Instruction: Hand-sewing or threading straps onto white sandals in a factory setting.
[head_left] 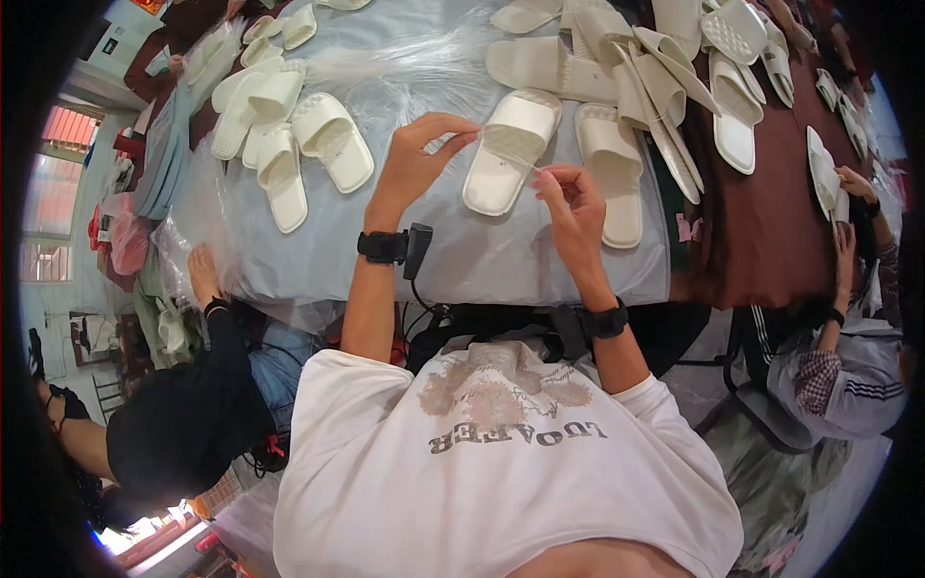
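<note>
A cream slipper [493, 185] lies on the grey-covered table in front of me, its toe strap at the far end. My left hand [424, 159] is over its left edge, thumb and forefinger pinched together. On the slipper's right side my right hand [572, 200] is pinched too. Between the two pinches a thin clear strand [524, 163] seems to run across the slipper; it is faint. Just right of it lies another cream slipper [617, 188]. Both wrists wear black bands.
Loose clear strands [405, 60] spread over the grey table cover [405, 260]. Cream slippers [332, 144] lie at the left, and a heap of slippers [650, 87] at the right. Co-workers sit on both sides; one co-worker's hand [204, 277] rests at the table's left edge.
</note>
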Demonstrator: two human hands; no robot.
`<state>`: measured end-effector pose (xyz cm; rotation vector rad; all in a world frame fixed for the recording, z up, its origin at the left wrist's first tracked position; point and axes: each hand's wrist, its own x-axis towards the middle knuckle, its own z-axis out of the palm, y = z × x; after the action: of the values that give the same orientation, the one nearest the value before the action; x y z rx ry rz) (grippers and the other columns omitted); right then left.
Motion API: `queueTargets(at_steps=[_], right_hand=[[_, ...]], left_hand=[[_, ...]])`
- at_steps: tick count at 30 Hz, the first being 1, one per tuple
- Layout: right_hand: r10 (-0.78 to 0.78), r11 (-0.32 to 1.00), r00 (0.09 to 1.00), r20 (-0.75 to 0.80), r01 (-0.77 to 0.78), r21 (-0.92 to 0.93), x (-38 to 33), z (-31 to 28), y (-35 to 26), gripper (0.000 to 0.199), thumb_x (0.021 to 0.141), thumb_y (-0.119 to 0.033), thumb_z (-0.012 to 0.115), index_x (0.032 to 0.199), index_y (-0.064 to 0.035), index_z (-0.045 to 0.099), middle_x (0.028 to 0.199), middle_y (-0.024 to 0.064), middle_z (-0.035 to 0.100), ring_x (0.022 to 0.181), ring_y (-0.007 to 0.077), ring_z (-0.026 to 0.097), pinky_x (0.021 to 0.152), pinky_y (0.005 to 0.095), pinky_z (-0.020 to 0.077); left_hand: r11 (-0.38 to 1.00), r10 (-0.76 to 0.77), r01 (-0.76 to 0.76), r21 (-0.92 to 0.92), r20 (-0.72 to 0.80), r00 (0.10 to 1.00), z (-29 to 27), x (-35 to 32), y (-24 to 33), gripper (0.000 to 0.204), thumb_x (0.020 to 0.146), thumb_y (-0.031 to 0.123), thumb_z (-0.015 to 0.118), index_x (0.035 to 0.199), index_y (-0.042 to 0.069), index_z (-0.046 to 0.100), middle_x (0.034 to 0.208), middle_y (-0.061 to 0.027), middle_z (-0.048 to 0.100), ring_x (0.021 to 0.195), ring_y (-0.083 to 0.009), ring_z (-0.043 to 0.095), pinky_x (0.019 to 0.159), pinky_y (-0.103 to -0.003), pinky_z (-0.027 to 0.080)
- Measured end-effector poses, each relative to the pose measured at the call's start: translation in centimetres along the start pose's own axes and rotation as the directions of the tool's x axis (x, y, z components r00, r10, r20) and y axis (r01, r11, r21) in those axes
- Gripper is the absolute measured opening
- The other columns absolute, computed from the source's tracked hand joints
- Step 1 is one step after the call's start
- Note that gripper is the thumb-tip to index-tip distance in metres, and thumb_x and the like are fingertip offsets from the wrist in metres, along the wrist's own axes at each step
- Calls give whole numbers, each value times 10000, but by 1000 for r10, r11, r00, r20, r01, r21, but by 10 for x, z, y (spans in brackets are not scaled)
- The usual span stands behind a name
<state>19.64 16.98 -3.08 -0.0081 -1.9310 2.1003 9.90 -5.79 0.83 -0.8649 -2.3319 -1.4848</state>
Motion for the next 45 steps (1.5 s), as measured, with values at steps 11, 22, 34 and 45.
queueTargets(at_steps=[11, 22, 34, 45], right_hand=[[-79, 887, 996, 28, 57, 458, -36, -21, -38, 169, 1110, -218, 536, 1109, -86, 429, 922, 95, 604, 730, 163, 607, 693, 328, 533], [167, 971, 958, -231, -118, 210, -47, -127, -84, 147, 1115, -232, 541, 1121, -87, 562, 732, -54, 413, 543, 19, 337, 459, 213, 251], [423, 905, 905, -42, -424, -23, -78, -113, -66, 188, 1093, -214, 588, 1113, -41, 660, 703, -113, 431, 534, -19, 330, 455, 193, 250], [370, 925, 924, -94, -376, -60, -91, -159, -58, 190, 1091, -221, 594, 1076, -42, 654, 699, -108, 426, 531, -21, 314, 460, 198, 226]], left_hand=[[795, -131, 17, 607, 144, 981, 5, -8, -96, 422, 1101, 326, 489, 1468, 143, 585, 1561, -153, 521, 1504, -363, 392, 1248, -485, 282], [894, 55, -136, 427, 197, 979, 29, 44, -18, 479, 985, 335, 706, 1398, 102, 637, 1447, -135, 609, 1345, -357, 543, 1144, -466, 420], [837, 88, -200, 509, 236, 968, 148, 64, 8, 845, 740, 728, 767, 1295, 93, 708, 1117, -130, 677, 1159, -322, 606, 1036, -470, 413], [884, 185, -102, 456, -142, 973, 61, 24, 131, 503, 635, 185, 812, 1126, 97, 747, 1100, -157, 634, 1138, -338, 578, 1006, -481, 392]])
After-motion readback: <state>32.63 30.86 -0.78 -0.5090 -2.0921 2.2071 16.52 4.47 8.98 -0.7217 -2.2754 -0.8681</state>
